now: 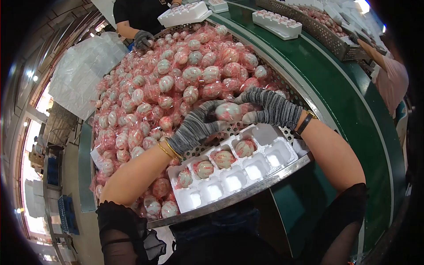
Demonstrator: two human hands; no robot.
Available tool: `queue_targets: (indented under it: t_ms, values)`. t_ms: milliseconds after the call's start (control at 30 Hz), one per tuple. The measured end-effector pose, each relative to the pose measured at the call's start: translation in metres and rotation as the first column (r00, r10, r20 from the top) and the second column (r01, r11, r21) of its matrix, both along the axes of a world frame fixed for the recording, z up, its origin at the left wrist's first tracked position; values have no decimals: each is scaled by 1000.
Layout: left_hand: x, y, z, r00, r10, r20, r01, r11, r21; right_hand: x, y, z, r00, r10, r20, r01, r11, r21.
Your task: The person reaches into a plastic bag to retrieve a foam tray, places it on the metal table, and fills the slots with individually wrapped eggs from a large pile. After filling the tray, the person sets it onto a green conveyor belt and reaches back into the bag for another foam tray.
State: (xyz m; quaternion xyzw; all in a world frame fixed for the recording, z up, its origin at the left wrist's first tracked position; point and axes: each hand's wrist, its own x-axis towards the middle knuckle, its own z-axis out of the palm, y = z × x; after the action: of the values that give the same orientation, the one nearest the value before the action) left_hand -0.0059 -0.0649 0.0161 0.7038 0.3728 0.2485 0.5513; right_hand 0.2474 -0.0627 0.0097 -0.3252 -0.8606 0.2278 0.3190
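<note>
Between my two gloved hands is a wrapped egg, pale with red-printed film. My left hand holds its left side, and my right hand has fingers closed on its right side. Just below them lies a white foam tray with two rows of hollows. Several wrapped eggs sit in its far row, while the near-row hollows hold nothing. Behind and left of my hands, a large heap of wrapped eggs fills a perforated metal tray.
A green conveyor curves along the right, carrying a foam carton. A co-worker's gloved hand touches the heap's far left. Another person is at the far right beside a metal crate. Plastic-covered stacks stand left.
</note>
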Motion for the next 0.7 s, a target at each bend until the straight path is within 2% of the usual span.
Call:
queue_targets:
  t_ms: [33, 67, 100, 133, 167, 200, 233, 267, 333, 367, 400, 433, 467, 533, 600, 633, 667, 700]
  values:
    - [8, -7, 5, 1000, 7, 27, -7, 1000, -1, 3, 0, -4, 991, -2, -134, -21, 985, -169]
    - [19, -15, 16, 995, 96, -20, -96, 995, -19, 1, -4, -2, 964, -26, -263, -64, 942, -330]
    - [23, -17, 15, 992, 91, 84, -88, 995, -40, -1, -8, 0, 921, -72, -382, -129, 871, -475]
    - [25, -17, 13, 979, 86, 186, -76, 995, -58, 0, -11, 5, 950, -126, -284, -1, 912, -409]
    - [27, -16, 13, 955, 78, 287, -61, 996, -70, 1, -15, 12, 958, -145, -248, 30, 910, -413]
    - [32, -15, 10, 931, 13, 365, -18, 1000, 11, 2, -21, 21, 963, -166, -211, 65, 908, -414]
    - [33, -15, 9, 928, 0, 372, -7, 1000, 19, 4, -29, 31, 966, -189, -174, 102, 905, -414]
    - [35, -19, 15, 925, -12, 379, 3, 1000, 24, 2, -47, 50, 967, -178, -183, 109, 936, -334]
    - [42, -27, 11, 932, -30, 362, 4, 997, 73, 11, -73, 57, 974, -226, 32, 228, 959, -169]
    - [46, -30, 12, 970, -65, 236, 41, 994, 104, 18, -84, 56, 957, -258, 133, 269, 960, -76]
    - [49, -32, 14, 990, -93, 102, 79, 988, 131, 26, -93, 46, 934, -302, 190, 240, 926, 292]
    - [51, -34, 15, 992, -117, -36, 121, 981, 152, 27, -109, 37, 915, -377, 141, 320, 894, 315]
    - [51, -36, 13, 988, -147, -41, 152, 975, 163, 25, -126, 32, 890, -447, 89, 397, 856, 330]
    - [56, -37, 24, 974, -143, -175, 165, 979, 118, 26, -165, 37, 850, -523, 63, 436, 765, 474]
    - [62, -37, 34, 944, -145, -297, 182, 978, 103, 20, -196, 24, 871, -486, 70, 366, 737, 568]
    - [64, -37, 33, 929, -137, -345, 222, 950, 221, 17, -210, -4, 890, -424, 167, 241, 749, 617]
    - [67, -36, 32, 913, -123, -389, 264, 905, 333, 9, -212, -16, 986, -149, 81, 80, 832, 549]
    - [71, -36, 31, 895, -104, -434, 310, 845, 436, -5, -213, -36, 1000, 1, 7, -4, 840, 543]
